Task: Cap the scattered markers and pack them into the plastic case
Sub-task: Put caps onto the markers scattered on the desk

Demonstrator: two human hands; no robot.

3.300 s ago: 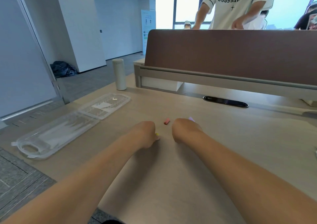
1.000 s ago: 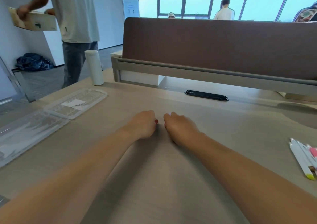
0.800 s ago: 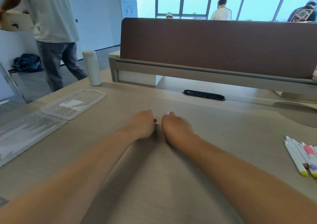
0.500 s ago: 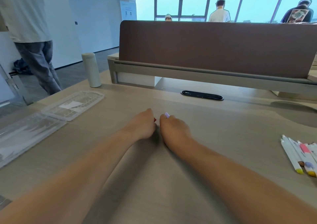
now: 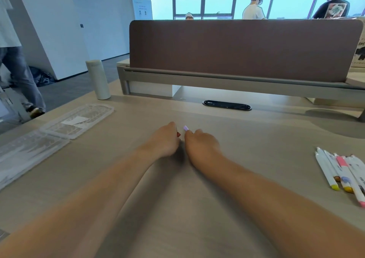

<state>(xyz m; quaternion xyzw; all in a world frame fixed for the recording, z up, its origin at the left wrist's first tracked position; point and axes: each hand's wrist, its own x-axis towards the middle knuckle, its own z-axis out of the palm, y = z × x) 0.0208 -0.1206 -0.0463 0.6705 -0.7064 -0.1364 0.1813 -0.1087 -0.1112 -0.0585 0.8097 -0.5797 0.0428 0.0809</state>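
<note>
The lilac-tipped marker (image 5: 185, 128), likely light, stiff and slick, is pinched in the right grip (image 5: 201, 143) at the centre of the counter (image 5: 256, 139). The left grip (image 5: 166, 141) pinches a red cap (image 5: 178, 134). Best held mid-barrel. The plastic case (image 5: 59, 123) lies at nine o'clock and the loose markers (image 5: 335, 171) at three.

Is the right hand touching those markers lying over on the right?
Apart. The head view shows a wide stretch of bare desk between the right hand and the loose markers lying to its right.
</note>
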